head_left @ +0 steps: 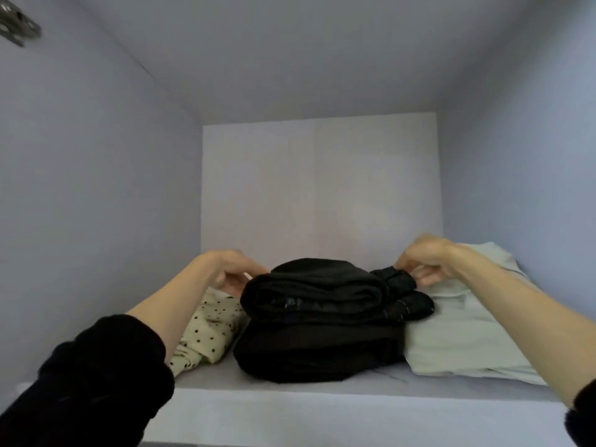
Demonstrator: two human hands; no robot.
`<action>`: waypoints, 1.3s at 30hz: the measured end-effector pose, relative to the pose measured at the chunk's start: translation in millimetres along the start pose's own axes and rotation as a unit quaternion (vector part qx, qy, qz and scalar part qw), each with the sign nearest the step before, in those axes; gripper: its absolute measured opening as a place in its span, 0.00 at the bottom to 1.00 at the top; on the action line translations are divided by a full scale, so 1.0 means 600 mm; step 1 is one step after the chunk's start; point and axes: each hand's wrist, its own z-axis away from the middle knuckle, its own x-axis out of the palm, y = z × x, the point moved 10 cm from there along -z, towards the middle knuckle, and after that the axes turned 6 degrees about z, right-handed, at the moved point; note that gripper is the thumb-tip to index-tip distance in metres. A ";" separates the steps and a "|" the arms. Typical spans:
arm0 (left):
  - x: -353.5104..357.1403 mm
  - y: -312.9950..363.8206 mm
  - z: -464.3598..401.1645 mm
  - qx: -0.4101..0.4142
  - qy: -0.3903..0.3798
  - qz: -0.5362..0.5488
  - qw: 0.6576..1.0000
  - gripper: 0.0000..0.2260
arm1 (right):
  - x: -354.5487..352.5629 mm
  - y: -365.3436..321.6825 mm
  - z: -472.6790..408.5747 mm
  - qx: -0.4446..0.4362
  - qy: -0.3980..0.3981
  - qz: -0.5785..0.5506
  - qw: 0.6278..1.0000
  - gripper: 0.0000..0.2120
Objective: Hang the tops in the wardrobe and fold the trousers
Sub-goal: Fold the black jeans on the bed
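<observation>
Your black sleeves reach in, right hand (422,259) pinching the top black trousers (317,287), left hand (230,269) loosely touching them; tug unevenly and the pile tips off the shelf (322,390).

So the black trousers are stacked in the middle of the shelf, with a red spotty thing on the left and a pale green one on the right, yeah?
Nearly. The spotty cloth is cream with black dots, not red, as the head view shows. The black trousers do sit mid-shelf, with the pale green cloth on the right.
</observation>
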 end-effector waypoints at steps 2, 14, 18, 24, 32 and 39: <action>0.001 0.007 -0.009 0.012 -0.001 -0.085 0.996 0.17 | 0.000 -0.009 -0.002 -0.025 0.002 0.008 1.000 0.02; 0.140 0.108 0.103 0.258 -0.064 -0.323 0.908 0.15 | 0.036 -0.008 0.086 -0.127 0.044 0.059 0.989 0.11; 0.157 0.155 0.224 0.386 -0.030 -0.249 0.888 0.14 | -0.005 0.013 0.202 -0.121 0.080 0.032 0.989 0.14; 0.244 0.121 0.414 0.499 -0.084 -0.124 0.854 0.17 | -0.010 0.093 0.401 -0.073 0.099 0.062 0.990 0.14; 0.387 0.046 0.665 0.493 -0.237 0.077 0.834 0.13 | -0.055 0.239 0.730 0.067 0.136 0.005 0.988 0.12; 0.555 0.005 0.967 0.487 -0.429 0.156 0.745 0.10 | -0.098 0.384 1.080 0.216 0.165 -0.025 0.962 0.06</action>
